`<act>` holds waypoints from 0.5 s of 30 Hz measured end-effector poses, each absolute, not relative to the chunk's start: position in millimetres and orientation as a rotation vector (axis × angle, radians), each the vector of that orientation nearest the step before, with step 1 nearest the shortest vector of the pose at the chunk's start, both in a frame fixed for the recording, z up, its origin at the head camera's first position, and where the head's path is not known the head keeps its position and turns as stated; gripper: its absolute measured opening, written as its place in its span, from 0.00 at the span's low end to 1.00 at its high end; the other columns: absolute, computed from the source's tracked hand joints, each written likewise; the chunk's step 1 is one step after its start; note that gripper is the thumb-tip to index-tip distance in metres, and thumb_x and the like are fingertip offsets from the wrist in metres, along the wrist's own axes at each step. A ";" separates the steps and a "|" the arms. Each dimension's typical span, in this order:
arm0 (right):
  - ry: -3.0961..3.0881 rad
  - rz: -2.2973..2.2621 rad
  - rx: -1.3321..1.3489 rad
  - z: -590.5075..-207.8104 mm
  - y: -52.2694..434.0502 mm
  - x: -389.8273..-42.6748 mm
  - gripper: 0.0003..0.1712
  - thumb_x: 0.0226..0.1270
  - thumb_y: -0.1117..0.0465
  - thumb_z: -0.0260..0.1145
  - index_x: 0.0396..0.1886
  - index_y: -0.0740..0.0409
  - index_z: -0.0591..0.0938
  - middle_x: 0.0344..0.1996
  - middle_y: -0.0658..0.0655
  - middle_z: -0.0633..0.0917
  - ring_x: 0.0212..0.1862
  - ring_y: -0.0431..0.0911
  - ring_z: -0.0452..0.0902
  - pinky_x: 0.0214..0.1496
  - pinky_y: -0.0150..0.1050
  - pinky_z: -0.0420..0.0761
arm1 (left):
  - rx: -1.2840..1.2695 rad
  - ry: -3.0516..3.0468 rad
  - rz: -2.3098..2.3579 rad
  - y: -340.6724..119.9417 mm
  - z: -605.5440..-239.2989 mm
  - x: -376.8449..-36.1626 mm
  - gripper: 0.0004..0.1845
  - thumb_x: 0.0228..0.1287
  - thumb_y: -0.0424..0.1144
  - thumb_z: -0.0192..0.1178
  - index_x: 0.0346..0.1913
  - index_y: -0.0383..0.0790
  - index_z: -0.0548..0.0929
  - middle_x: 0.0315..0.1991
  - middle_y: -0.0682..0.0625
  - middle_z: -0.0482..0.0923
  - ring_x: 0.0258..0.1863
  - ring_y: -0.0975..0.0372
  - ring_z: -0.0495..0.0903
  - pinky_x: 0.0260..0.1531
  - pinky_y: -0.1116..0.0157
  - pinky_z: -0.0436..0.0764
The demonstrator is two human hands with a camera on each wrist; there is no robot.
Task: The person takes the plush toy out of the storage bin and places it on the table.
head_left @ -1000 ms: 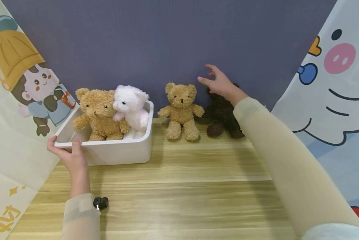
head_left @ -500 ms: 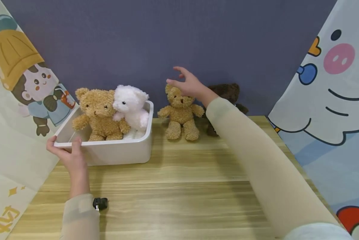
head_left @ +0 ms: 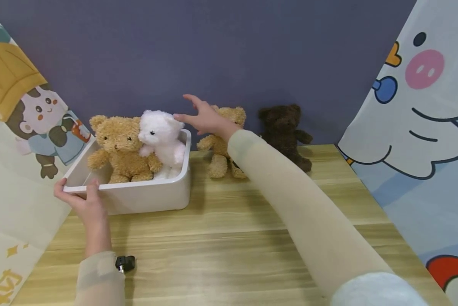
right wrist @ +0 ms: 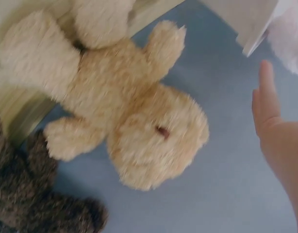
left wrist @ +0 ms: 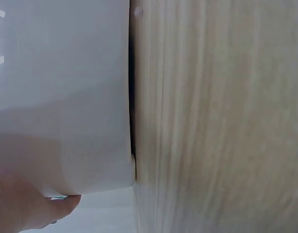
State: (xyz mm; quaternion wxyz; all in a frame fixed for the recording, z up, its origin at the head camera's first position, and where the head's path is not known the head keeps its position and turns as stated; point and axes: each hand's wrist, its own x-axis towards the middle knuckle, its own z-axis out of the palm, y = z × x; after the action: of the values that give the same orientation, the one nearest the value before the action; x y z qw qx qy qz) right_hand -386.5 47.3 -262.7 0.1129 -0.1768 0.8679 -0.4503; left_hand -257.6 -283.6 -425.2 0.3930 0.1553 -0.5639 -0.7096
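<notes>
Backdrop lettering (head_left: 1, 293) illegible; left grip (head_left: 86, 208) holds bin (head_left: 144, 198), right grip (head_left: 209, 120) wide near white plush (head_left: 159, 129).

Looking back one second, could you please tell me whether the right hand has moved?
Yes, leftward: in the head view, the right hand overlapped the dark brown bear; now it appears beside the white bear.

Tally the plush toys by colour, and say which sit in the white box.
Golden-brown: 2, the boxed golden bear and the unboxed golden bear
White: 1, the white toy, in the white box
Dark brown: 1, the dark brown bear, outside it
Total: 4
</notes>
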 end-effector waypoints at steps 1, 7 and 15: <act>2.534 -1.328 -0.525 -264.1 41.9 -386.5 0.52 0.73 0.32 0.65 0.87 0.24 0.46 0.88 0.53 0.47 0.81 0.56 0.65 0.55 0.43 0.89 | 0.392 -1.433 -1.802 -283.8 -425.2 -257.1 0.33 0.67 0.31 0.58 0.71 0.58 0.61 0.69 0.52 0.67 0.67 0.59 0.68 0.63 0.70 0.67; 2.484 -1.310 -0.570 -266.8 11.3 -384.4 0.51 0.73 0.32 0.65 0.86 0.22 0.47 0.89 0.47 0.42 0.81 0.52 0.65 0.52 0.44 0.90 | 0.382 -1.414 -1.791 -285.7 -425.8 -256.6 0.33 0.66 0.30 0.57 0.70 0.56 0.61 0.69 0.51 0.67 0.67 0.59 0.68 0.62 0.72 0.67; 2.561 -1.199 -0.660 -276.5 -14.6 -379.5 0.52 0.71 0.33 0.69 0.85 0.18 0.48 0.88 0.46 0.42 0.85 0.50 0.53 0.58 0.47 0.87 | 0.370 -1.414 -1.800 -282.0 -425.7 -258.5 0.33 0.65 0.30 0.57 0.70 0.56 0.61 0.69 0.51 0.68 0.67 0.59 0.69 0.63 0.71 0.68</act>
State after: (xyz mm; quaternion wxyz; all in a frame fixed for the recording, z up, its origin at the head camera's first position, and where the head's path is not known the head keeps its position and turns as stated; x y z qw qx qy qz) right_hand -379.5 -14.6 -276.5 0.1185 -0.2256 0.8758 -0.4098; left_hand -258.5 -282.0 -425.7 0.3999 0.1461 -0.5589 -0.7116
